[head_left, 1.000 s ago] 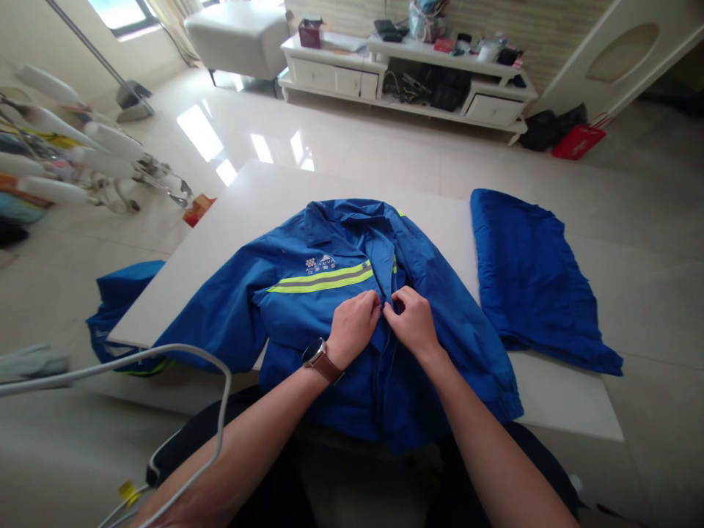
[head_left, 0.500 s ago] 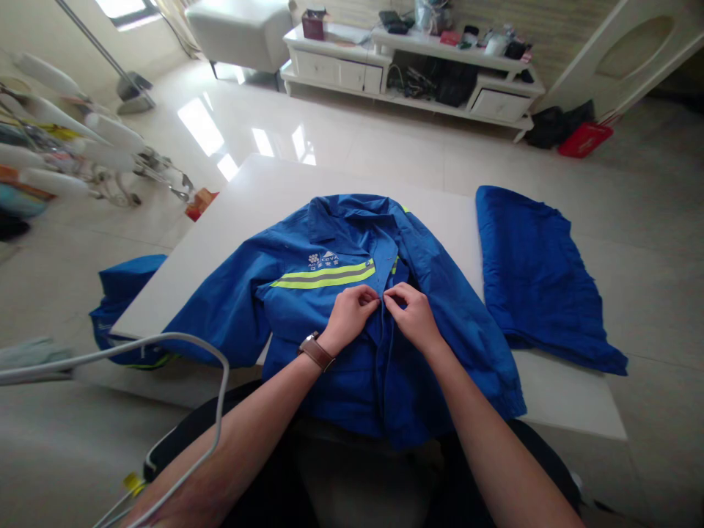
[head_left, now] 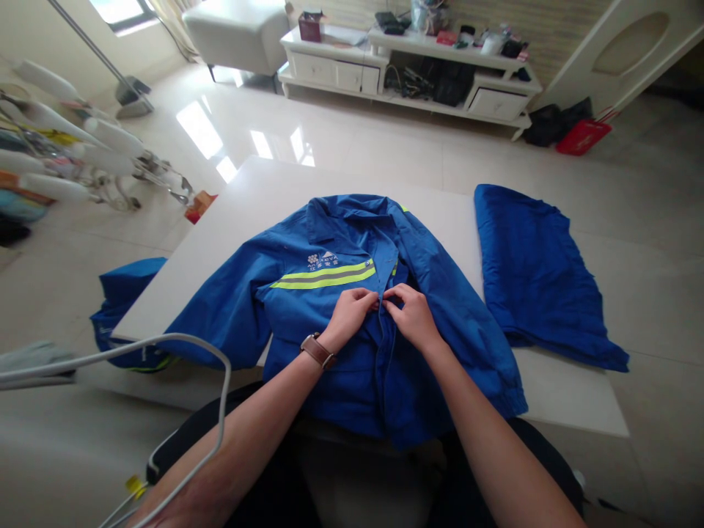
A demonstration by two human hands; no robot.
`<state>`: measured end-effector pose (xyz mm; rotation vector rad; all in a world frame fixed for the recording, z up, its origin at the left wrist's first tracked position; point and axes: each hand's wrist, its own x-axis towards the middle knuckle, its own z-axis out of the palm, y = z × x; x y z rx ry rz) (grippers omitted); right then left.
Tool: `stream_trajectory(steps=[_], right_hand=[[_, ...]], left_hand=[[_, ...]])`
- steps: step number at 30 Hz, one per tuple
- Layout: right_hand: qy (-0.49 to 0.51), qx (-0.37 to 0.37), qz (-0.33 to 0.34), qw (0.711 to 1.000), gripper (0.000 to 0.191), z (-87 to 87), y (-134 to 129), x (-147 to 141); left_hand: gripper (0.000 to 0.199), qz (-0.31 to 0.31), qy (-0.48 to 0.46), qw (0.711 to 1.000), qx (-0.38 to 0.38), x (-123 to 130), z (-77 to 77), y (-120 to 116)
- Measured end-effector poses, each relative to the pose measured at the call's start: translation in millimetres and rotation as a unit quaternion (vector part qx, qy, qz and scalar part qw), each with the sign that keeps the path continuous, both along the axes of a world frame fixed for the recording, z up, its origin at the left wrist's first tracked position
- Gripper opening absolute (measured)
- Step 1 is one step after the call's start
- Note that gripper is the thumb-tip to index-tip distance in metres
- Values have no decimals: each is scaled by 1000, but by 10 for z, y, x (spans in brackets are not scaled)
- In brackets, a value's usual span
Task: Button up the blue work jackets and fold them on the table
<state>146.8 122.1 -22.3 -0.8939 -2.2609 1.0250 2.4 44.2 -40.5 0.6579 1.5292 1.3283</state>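
A blue work jacket (head_left: 324, 352) with a yellow-and-grey reflective stripe lies front up, its collar away from me and its sleeves spread to both sides. My left hand (head_left: 352, 309), with a brown-strapped watch at the wrist, pinches the edge of the front placket from the left. Opposite it, my right hand (head_left: 407, 309) pinches the same front edge, the fingertips of both hands almost touching. Whatever small part lies between the fingertips is too small to make out. Above the hands the collar and upper front lie apart.
The jacket rests on a white table (head_left: 264, 183). Folded blue cloth (head_left: 539, 271) lies at its right, more blue fabric (head_left: 129, 286) at its left edge. A white cable (head_left: 223, 396) crosses the lower left. Beyond stands a white TV cabinet (head_left: 335, 70).
Both hands stay at the front edge, with the fingers slightly shifted and my right fingertips a little closer to the left ones. The jacket lies almost as before.
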Motion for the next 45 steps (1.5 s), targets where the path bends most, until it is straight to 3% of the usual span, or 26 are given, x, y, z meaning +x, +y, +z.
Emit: stream_trajectory(steps=[4, 9, 13, 19, 28, 36, 45], right_hand=[[1, 6, 8, 1000, 11, 2, -7, -9], [-14, -1, 1, 1000, 7, 2, -7, -28], [-22, 16, -1, 1000, 9, 8, -32, -41], [1, 29, -3, 1000, 5, 43, -50, -25], [36, -65, -73, 995, 13, 11, -38, -37], [26, 66, -35, 997, 13, 3, -166, -59], [28, 90, -57, 994, 12, -56, -243, -117]], left_hand=[[30, 7, 21, 1000, -5, 3, 52, -15], [19, 19, 29, 999, 3, 7, 20, -15], [13, 63, 11, 998, -5, 23, 6, -1], [16, 76, -17, 997, 19, 30, 12, 15], [24, 71, -35, 996, 38, 16, 52, 24], [30, 27, -100, 995, -7, -22, 77, -30], [21, 26, -77, 997, 7, -33, 43, 1]])
